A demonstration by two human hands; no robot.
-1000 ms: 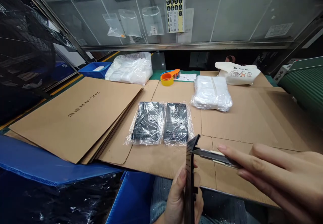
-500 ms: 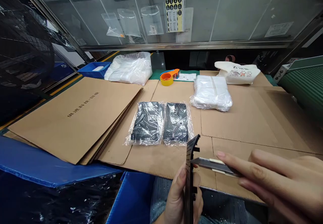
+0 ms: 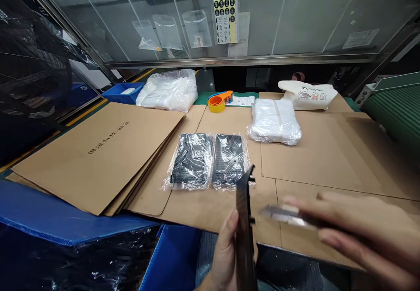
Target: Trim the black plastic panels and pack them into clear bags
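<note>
Near the bottom middle, my left hand (image 3: 225, 251) grips a black plastic part (image 3: 244, 221), held upright with small tabs along its right edge. To its right, my right hand (image 3: 364, 229) is closed on a knife (image 3: 288, 215), blurred by motion. The knife's tip points left and stands a little apart from the black part. Two dark parts in clear bags, one on the left (image 3: 191, 159) and one on the right (image 3: 229, 159), lie side by side beyond my left hand.
Stacked cardboard sheets (image 3: 98, 151) lie at the left. Behind are a blue tray (image 3: 123, 92), a white plastic bag (image 3: 169, 89), a tape dispenser (image 3: 218, 102), a bundle of clear bags (image 3: 274, 121) and a cloth pouch (image 3: 308, 95). A blue bin (image 3: 173, 256) stands below the front edge.
The knife has moved off the black part, to the right. The black part has turned slightly in my left hand, and its upper end has shifted left.
</note>
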